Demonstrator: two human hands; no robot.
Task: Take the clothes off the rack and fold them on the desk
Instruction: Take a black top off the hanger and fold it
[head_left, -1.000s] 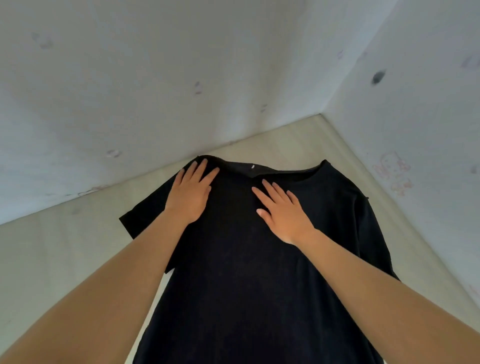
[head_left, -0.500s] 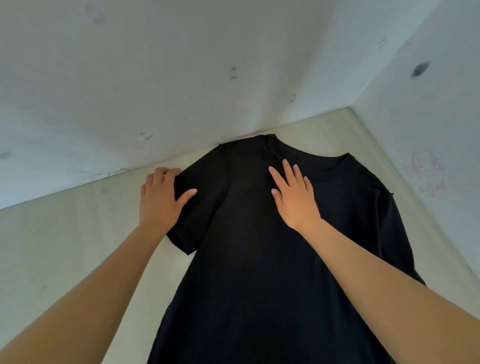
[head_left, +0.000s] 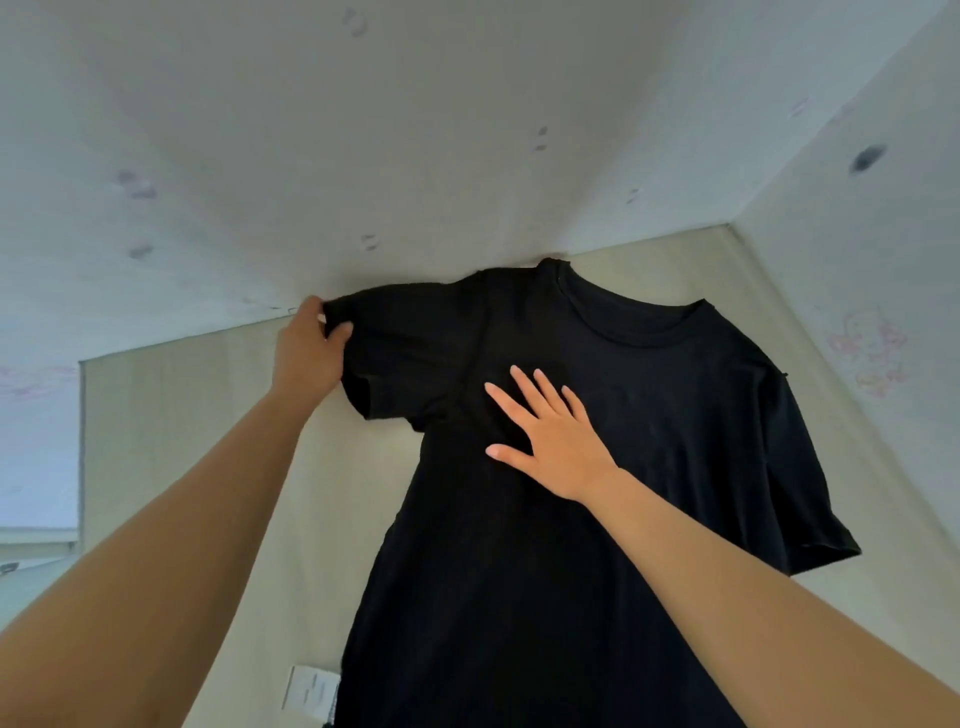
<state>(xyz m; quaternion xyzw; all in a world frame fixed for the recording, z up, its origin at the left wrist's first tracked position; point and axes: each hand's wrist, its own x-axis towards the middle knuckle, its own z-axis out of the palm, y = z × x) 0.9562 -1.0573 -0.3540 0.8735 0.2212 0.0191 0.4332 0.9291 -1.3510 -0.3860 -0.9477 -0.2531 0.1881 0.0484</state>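
Black T-shirt (head_left: 571, 545) lies on the bench (head_left: 182, 441). Left hand (head_left: 306, 353) fingers pinch its sleeve (head_left: 400, 338); right hand (head_left: 556, 441) fingers press flat, spread. Overpulling may drag the shirt askew.

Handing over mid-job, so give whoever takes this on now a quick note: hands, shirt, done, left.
Left hand: pinches the sleeve end of the black T-shirt, near the wall.
Right hand: flat on the shirt's chest, fingers straight.
Shirt lies spread on the desk, collar toward the corner.
Done: off the rack, laid out.
Left: every fold. No rack or other clothes in view.
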